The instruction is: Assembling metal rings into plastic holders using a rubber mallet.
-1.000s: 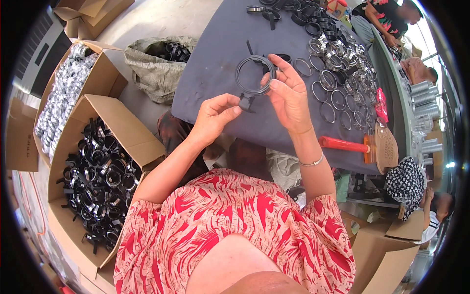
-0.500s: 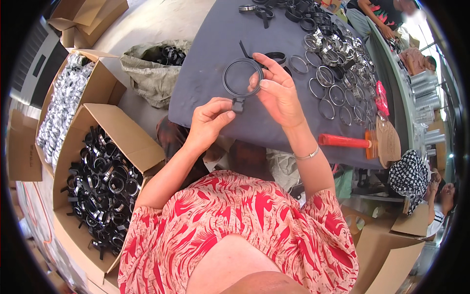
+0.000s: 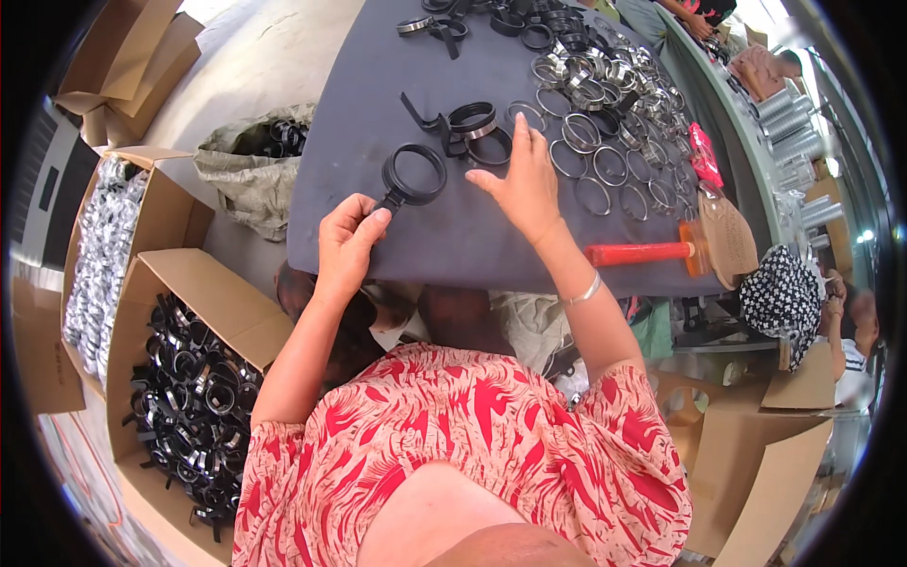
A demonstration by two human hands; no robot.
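Note:
My left hand (image 3: 350, 244) pinches the short black tab of a black plastic ring (image 3: 417, 197), which it holds tilted above the grey-covered table (image 3: 350, 123). Its opening faces up toward me. My right hand (image 3: 531, 184) is open and empty, thumb and fingers spread, between that ring and the loose silver rings (image 3: 593, 210). Just beyond my hands lie a black ring with a silver band (image 3: 472, 132) and more black parts, one with a strap sticking out to the left.
A heap of silver and black rings (image 3: 590, 90) covers the table's far right. A red-handled mallet (image 3: 638, 253) lies at the right edge by a pink packet (image 3: 704, 156). On my left stand a carton of black ringed parts (image 3: 194, 397) and a grey sack (image 3: 236, 180).
My right hand has let go of the black ring and opened, moving right relative to it. The left hand keeps the tab and has tilted the ring. The whole view has shifted slightly.

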